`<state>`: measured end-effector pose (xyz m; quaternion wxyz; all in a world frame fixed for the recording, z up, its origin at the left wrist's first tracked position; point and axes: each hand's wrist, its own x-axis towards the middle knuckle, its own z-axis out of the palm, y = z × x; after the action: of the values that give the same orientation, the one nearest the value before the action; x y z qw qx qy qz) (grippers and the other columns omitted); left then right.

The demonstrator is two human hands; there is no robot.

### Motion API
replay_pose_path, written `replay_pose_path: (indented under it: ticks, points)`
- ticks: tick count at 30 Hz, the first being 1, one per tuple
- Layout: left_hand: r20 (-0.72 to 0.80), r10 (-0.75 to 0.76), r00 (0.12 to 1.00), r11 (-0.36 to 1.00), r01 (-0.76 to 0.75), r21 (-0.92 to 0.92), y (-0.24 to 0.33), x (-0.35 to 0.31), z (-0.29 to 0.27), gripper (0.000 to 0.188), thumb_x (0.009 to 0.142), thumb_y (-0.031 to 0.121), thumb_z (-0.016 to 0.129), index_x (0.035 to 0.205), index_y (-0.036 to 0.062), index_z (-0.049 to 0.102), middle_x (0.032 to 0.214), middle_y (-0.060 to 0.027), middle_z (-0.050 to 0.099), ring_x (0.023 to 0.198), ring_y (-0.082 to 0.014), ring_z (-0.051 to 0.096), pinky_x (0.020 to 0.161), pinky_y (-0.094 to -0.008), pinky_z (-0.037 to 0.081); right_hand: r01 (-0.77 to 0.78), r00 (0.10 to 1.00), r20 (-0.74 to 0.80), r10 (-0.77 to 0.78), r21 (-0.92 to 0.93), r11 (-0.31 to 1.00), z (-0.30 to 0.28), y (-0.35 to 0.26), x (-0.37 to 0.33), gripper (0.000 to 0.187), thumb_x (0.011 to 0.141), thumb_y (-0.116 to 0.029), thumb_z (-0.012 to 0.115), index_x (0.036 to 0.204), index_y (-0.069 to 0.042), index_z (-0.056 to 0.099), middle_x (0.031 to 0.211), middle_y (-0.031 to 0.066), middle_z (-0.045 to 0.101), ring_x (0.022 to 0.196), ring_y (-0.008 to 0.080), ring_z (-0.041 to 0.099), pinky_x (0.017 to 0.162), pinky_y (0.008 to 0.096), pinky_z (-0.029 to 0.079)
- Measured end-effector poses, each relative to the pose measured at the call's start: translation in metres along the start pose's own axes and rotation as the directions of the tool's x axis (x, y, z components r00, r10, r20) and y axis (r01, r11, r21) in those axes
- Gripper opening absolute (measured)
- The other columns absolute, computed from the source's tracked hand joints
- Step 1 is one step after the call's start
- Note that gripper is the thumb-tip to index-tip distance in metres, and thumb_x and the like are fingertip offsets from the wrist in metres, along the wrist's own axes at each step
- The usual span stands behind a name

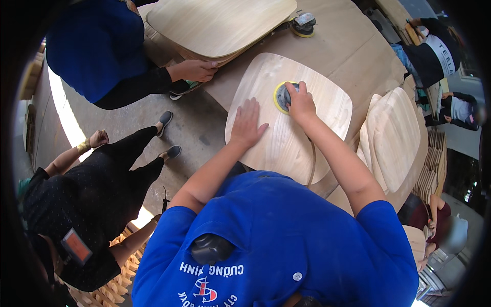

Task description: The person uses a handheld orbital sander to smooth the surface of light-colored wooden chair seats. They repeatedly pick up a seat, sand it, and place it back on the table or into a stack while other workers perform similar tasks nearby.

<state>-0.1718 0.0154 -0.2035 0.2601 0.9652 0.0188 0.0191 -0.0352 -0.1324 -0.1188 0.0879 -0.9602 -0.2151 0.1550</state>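
Note:
A pale wooden panel with rounded corners (286,148) lies flat on the table in front of me. My left hand (247,123) rests palm down near its left side, fingers stretched out and holding nothing. With my right hand (302,102) I grip a round orbital sander (282,97), dark on top with a yellow rim, set on the panel's upper middle. A hose or cord (313,162) runs from under my right forearm down across the panel toward me. The sander's underside is hidden.
Several similar panels (394,138) are stacked at the right. Across the table (342,48), a co-worker's hand (197,70) holds the edge of another panel stack (220,23); a second sander (304,24) sits beside it. Another person (87,199) stands at the left. More people are at far right.

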Motion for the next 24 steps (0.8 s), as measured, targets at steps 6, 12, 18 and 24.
replay_pose_path:
  ticks: [6, 12, 18, 24]
  points:
    - [-0.002, -0.001, 1.0, 1.0, 0.001, 0.006, -0.001, 0.0, -0.001, 0.08, 0.085, 0.04, 0.062, 0.144, -0.0024, 0.029, 0.151, -0.0216, 0.029, 0.141, -0.0379, 0.024, 0.115, -0.0506, 0.02, -0.05, 0.999, -0.016, 0.05, -0.003, 0.999, -0.003, 0.007, 0.016, 0.061, 0.08, -0.006, 0.067, 0.134, -0.025, 0.045, 0.129, 0.0162, 0.04, 0.101, 0.0415, 0.056, 0.084, 0.0444, 0.053]
    - [-0.039, 0.002, 0.999, 0.993, -0.007, -0.117, -0.003, -0.003, -0.005, 0.082, 0.082, 0.033, 0.064, 0.143, -0.0056, 0.026, 0.149, -0.0253, 0.029, 0.139, -0.0414, 0.025, 0.114, -0.0513, 0.021, 0.148, 0.978, 0.14, -0.153, 0.05, 0.988, 0.014, -0.019, -0.057, 0.048, 0.086, -0.01, 0.054, 0.131, -0.026, 0.049, 0.129, 0.0167, 0.042, 0.092, 0.0422, 0.059, 0.08, 0.0444, 0.054]
    - [-0.127, 0.008, 0.992, 0.975, -0.036, -0.219, -0.012, -0.007, 0.002, 0.076, 0.083, 0.027, 0.062, 0.144, -0.0039, 0.028, 0.146, -0.0262, 0.034, 0.137, -0.0414, 0.03, 0.114, -0.0506, 0.022, 0.205, 0.965, 0.145, -0.218, 0.095, 0.974, 0.016, -0.025, -0.052, 0.049, 0.084, -0.01, 0.058, 0.13, -0.025, 0.05, 0.13, 0.0178, 0.042, 0.091, 0.043, 0.06, 0.081, 0.0449, 0.054]
    - [-0.27, -0.019, 0.963, 0.955, -0.063, -0.291, -0.016, -0.006, 0.008, 0.066, 0.082, 0.016, 0.059, 0.14, -0.0051, 0.034, 0.14, -0.0285, 0.039, 0.131, -0.0438, 0.036, 0.112, -0.0501, 0.026, -0.021, 0.999, -0.024, 0.021, 0.015, 1.0, -0.004, -0.007, 0.038, 0.059, 0.082, -0.009, 0.064, 0.135, -0.027, 0.044, 0.134, 0.0167, 0.038, 0.102, 0.0417, 0.057, 0.086, 0.0446, 0.052]
